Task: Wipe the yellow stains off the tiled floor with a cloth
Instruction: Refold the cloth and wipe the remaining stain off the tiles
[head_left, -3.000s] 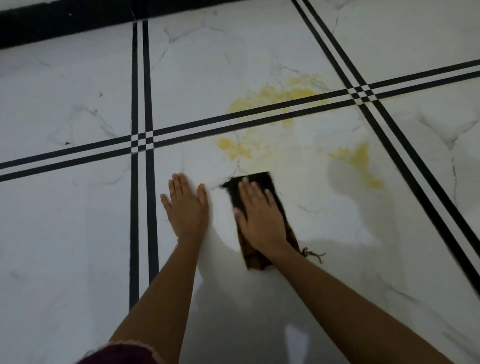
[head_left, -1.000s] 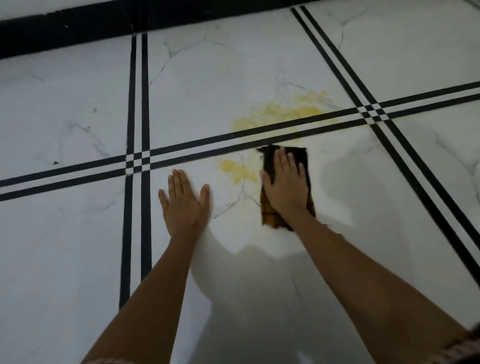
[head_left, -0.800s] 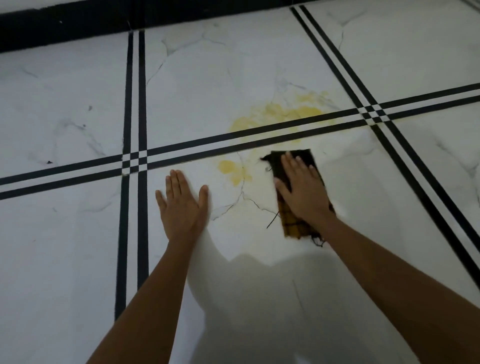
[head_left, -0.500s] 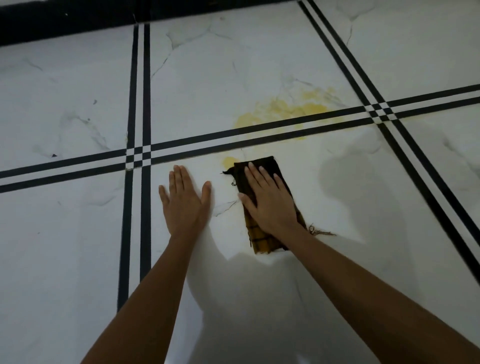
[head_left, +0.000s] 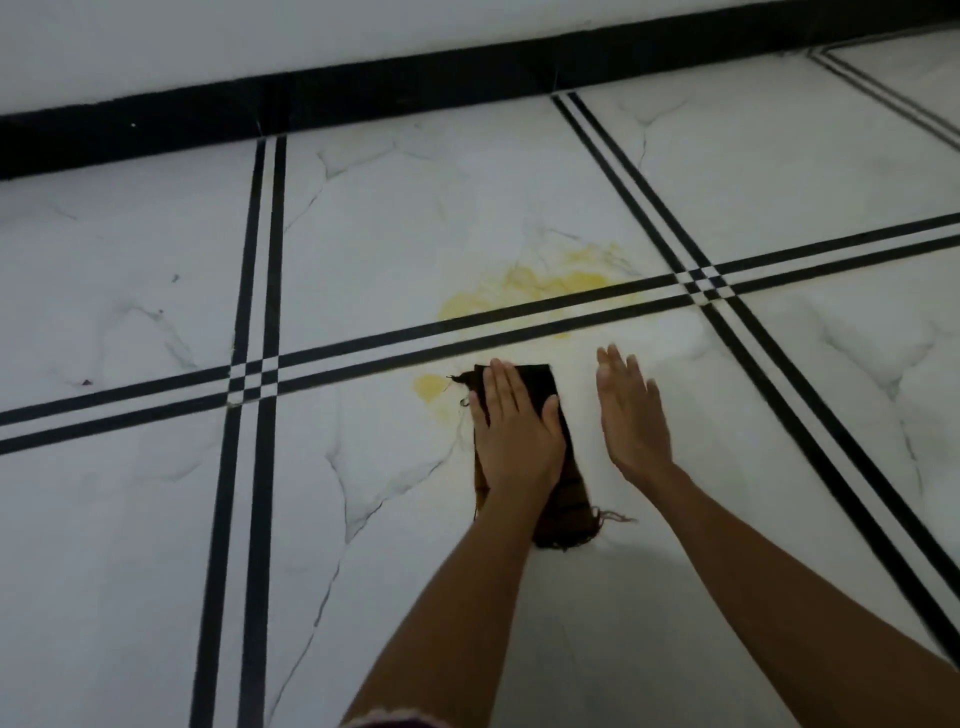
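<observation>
A dark brown folded cloth lies on the white marble-look tiled floor, just below a double black line. My left hand presses flat on the cloth's upper half, fingers together and pointing away from me. My right hand is beside the cloth on its right, open and off it, slightly blurred. A small yellow spot sits right at the cloth's upper left corner. A larger yellow stain spreads across the double black line beyond the cloth.
Double black lines cross the floor in a grid. A black skirting band runs along the wall at the far side. Frayed threads trail from the cloth's near right corner.
The hands have swapped: my right hand came off the cloth to its right side, and my left hand left the bare floor and now presses the cloth. The yellow patches on the near tile have mostly gone.
</observation>
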